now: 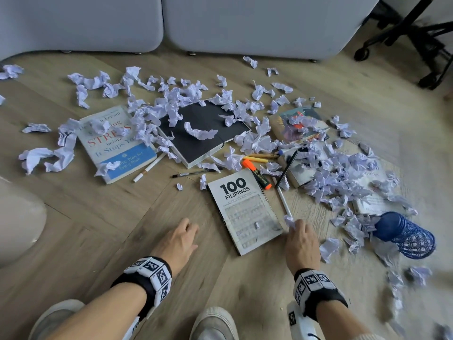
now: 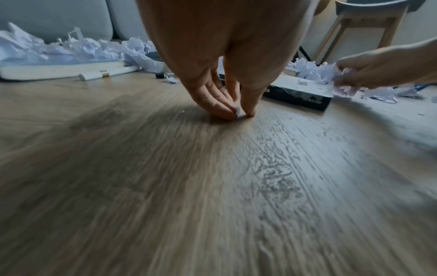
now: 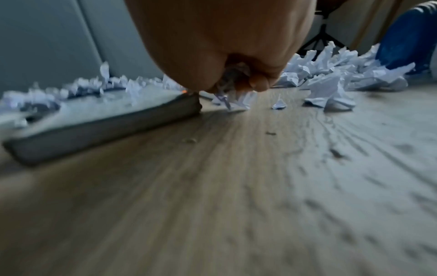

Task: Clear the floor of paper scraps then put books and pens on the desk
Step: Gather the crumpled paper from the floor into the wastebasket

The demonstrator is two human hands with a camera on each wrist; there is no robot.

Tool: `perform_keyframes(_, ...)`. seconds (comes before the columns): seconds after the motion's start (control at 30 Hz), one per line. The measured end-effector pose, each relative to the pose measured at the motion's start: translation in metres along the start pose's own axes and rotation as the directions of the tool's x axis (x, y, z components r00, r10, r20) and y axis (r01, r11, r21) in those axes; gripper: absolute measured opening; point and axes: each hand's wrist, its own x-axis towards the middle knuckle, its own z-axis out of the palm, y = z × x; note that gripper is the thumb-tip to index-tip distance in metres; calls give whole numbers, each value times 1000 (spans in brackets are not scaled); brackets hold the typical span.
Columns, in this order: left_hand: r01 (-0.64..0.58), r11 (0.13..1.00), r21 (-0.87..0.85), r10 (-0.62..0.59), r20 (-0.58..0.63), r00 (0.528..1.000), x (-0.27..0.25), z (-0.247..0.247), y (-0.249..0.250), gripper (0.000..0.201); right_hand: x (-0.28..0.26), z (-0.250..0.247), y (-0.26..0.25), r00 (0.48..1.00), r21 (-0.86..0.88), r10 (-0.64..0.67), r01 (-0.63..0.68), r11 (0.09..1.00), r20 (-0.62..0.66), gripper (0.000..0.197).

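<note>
Crumpled white paper scraps [image 1: 326, 177] litter the wooden floor among several books and pens. My left hand [image 1: 190, 225] reaches down to the floor left of the "100 Filipinos" book [image 1: 245, 209]. In the left wrist view, my left hand [image 2: 238, 114] pinches a tiny paper scrap [image 2: 237, 111] between thumb and fingertip. My right hand [image 1: 294, 223] grips a wad of scraps [image 1: 289, 220] at the book's right edge. In the right wrist view, my right hand [image 3: 236, 87] has its fingers curled round the wad [image 3: 232, 74]. A white pen [image 1: 283, 200] lies just beyond it.
A blue mesh bin [image 1: 407, 236] lies tipped on its side at the right among scraps. A stress book [image 1: 115, 143], a black notebook [image 1: 201, 128] and an orange highlighter [image 1: 257, 175] lie further out. Grey sofa [image 1: 220, 23] behind; chair base [image 1: 429, 45] at far right.
</note>
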Motion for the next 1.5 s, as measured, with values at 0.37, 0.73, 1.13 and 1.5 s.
perform_keyframes(0.37, 18, 997, -78, -28, -132, 991, 27, -17, 0, 9, 7, 14, -71, 907, -273, -387, 419, 866, 164, 35)
perform_keyframes(0.73, 297, 945, -138, -327, -405, 854, 117, -64, -2, 13, 110, 4, -125, 851, -149, -410, 475, 867, 328, 25)
perform_keyframes(1.13, 273, 957, 93, -196, -486, 852, 141, -31, -4, 32, 146, 54, -177, 852, -291, -474, 522, 802, 223, 29)
perform_keyframes(1.5, 87, 995, 52, -60, -390, 919, 147, -61, -9, 35, 159, 44, -179, 804, 14, -535, 550, 835, 259, 28)
